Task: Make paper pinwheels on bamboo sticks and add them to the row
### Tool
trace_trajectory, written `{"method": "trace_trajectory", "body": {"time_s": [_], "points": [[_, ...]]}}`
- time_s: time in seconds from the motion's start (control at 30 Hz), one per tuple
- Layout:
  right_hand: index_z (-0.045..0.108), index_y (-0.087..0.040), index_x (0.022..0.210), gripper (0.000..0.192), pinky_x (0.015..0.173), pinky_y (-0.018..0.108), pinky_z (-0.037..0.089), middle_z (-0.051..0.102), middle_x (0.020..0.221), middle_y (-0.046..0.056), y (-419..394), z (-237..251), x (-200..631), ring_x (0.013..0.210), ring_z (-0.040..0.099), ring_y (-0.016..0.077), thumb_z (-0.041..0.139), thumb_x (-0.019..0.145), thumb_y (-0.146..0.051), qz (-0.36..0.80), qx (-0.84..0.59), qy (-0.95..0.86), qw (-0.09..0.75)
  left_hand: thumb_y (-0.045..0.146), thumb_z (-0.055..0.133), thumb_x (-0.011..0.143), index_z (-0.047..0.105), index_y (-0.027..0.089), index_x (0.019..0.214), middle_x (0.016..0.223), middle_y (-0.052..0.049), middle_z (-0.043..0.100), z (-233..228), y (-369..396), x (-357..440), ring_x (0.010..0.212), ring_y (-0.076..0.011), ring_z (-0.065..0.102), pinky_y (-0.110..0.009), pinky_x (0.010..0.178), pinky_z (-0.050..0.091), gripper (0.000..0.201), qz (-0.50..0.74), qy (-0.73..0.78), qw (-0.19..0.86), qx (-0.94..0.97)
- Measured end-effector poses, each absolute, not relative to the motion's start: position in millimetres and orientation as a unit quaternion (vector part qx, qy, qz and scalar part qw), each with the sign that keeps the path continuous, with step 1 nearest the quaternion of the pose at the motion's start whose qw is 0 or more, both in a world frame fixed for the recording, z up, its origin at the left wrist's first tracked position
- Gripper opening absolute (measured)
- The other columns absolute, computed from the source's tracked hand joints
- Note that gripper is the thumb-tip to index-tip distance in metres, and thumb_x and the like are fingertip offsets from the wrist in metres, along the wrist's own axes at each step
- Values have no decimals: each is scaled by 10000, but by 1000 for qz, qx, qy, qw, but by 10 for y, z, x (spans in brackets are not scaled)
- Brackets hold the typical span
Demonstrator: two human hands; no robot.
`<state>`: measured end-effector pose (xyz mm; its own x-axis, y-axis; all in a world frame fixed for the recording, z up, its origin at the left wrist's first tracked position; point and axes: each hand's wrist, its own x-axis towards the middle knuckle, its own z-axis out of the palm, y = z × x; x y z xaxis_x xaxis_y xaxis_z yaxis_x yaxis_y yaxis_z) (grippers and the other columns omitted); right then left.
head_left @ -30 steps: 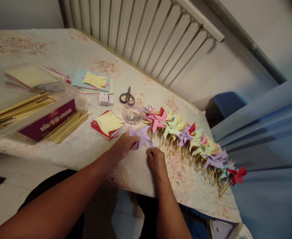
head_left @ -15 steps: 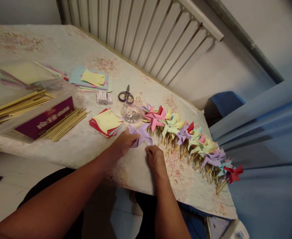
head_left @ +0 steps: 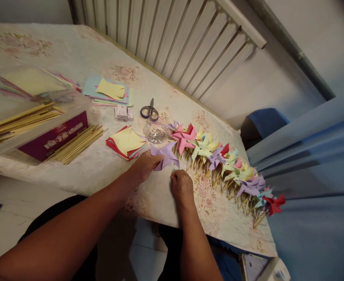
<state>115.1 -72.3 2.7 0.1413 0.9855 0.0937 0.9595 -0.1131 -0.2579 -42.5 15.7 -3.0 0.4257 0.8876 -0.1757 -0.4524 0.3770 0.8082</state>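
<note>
A lilac paper pinwheel [head_left: 167, 155] with folded blades is pinched in my left hand [head_left: 144, 167], the thumb lying over its near-left blade. Just to the right, my right hand [head_left: 182, 183] rests low over the tablecloth, fingers curled closed. Whatever those fingers might hold is hidden or too small to see. Behind the pinwheel sits a clear dish of small silvery pins [head_left: 156, 135]. A stack of square paper [head_left: 127, 141], pale yellow on top with red below, lies to the left of the pinwheel. Finished pinwheels on sticks [head_left: 215, 157] stretch in a row to the right.
Scissors [head_left: 150, 111] lie behind the dish, near two small boxes [head_left: 123, 112] and more coloured paper [head_left: 91, 86]. At left, a clear plastic box [head_left: 81, 105] holds wooden sticks, with a bundle of sticks [head_left: 79, 144] beside it. A white railing [head_left: 166, 43] runs behind the table.
Almost nothing differs. Both hands stay in place, the left still pinching the lilac pinwheel; the view has shifted slightly.
</note>
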Motion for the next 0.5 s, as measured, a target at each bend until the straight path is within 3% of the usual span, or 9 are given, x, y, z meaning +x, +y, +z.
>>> {"method": "trace_trajectory", "body": {"time_s": [0.3,0.5], "points": [[654,-193,752,206,728,279,391,672,806,74,-724,37,1128,795,595,200,529,856,-67,36,-747,-656,104,257,750,638,647,155,831,782,-4,685,33,166,-431,746,-150,642,-285,765,508,242,452,303,787,291],[658,-187,773,210,721,283,392,677,817,85,-726,24,1124,794,599,203,507,861,-70,27,-745,-660,95,241,755,636,652,155,850,769,3,685,32,158,-430,745,-151,644,-272,732,502,252,449,303,792,281]]}}
